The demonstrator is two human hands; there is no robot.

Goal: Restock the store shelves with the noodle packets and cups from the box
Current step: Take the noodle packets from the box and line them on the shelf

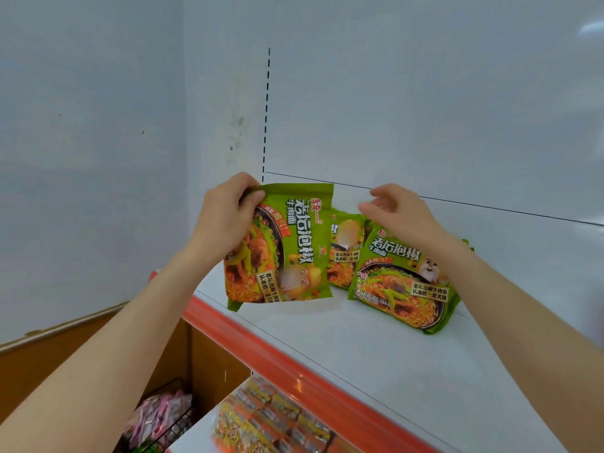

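L hand [225,220] pinches the held pkt [284,250] by its top corner, thumb in front and fingers curled behind. The pkt hangs turned on its side at centre frame, just above the shelf [376,364] near its front edge. A corner grip prob. keeps the printed face toward the aisle and lets the pkt drop in w/o crushing the noodles.

R hand [398,214], right of centre, is relaxed and half spread, holding nothing. It hovers over the middle pkt [344,253] and the top of the right pkt [405,282]; can't tell if it touches either. Likely it's there to steady or shift those two and make room.

Both shelved pkts lean back at a tilt, the right one overlapping the middle one. They look loosely dropped, not yet squared into a row.

The shelf's left corner behind the held pkt is bare, so that's the likely slot.

Red price strip [294,367] runs along the shelf front. Lower shelf stock [277,420] sits bottom centre, a wire basket [163,416] bottom left. Box and cups aren't in view.
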